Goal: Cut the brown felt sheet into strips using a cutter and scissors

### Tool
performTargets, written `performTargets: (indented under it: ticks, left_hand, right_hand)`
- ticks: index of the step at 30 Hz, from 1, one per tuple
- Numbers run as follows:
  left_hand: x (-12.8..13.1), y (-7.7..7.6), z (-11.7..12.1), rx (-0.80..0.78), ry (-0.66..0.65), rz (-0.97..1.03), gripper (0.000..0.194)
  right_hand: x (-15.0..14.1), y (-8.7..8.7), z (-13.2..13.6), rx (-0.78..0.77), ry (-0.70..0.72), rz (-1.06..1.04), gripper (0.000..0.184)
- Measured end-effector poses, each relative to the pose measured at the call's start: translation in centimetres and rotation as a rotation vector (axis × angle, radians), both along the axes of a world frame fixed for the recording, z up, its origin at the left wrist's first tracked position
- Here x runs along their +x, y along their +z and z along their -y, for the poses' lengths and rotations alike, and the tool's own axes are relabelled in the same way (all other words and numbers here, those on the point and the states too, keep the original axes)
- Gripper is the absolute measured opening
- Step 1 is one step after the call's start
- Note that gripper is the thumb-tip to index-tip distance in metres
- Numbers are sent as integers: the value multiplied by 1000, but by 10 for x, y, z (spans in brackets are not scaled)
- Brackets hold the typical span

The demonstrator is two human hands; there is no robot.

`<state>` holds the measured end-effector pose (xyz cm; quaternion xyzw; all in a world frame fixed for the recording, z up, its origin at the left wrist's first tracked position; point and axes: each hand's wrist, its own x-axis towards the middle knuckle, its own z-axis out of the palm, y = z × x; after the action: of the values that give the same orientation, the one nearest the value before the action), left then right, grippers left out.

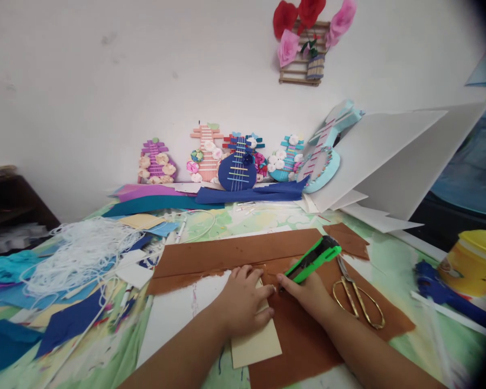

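My left hand [245,297] lies with fingers spread, pressing down on a pale yellow card [257,347]. Under the card's right side is a brown sheet [302,346], its texture like crepe paper or felt. Gripped in my right hand [311,294] is a green and black utility knife [318,256], its front end low over the brown sheet beside the card's edge. The blade itself cannot be made out. Right of that hand, gold-handled scissors [359,297] rest on the brown sheet. A brown strip [235,248] stretches across beyond both hands.
Tangled white cord [89,254] and coloured scraps cover the left side. Small decorated lute-shaped crafts [237,167] line the wall, with blue strips [251,193] before them. White boards [392,151] lean at right, near a yellow container [476,262] and a blue glue gun [441,283].
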<state>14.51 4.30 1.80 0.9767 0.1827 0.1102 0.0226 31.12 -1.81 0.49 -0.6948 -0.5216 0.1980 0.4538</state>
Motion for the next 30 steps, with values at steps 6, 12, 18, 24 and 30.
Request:
performTargets:
  ticks: [6, 12, 18, 24, 30]
  left_hand:
    - [0, -1, 0, -2, -1, 2, 34]
    - [1, 2, 0, -8, -3, 0, 33]
    - [1, 2, 0, 0, -2, -20, 36]
    - [1, 2, 0, -1, 1, -22, 36]
    - [0, 3, 0, -16, -2, -10, 34]
  right_hand:
    - [1, -4, -1, -3, 27, 15, 27]
    - [2, -8, -2, 12, 25, 48, 27]
    - [-4, -6, -1, -22, 35, 150, 25]
    - [-1, -7, -2, 18, 3, 91, 27]
    - [2, -5, -2, 23, 28, -14, 24]
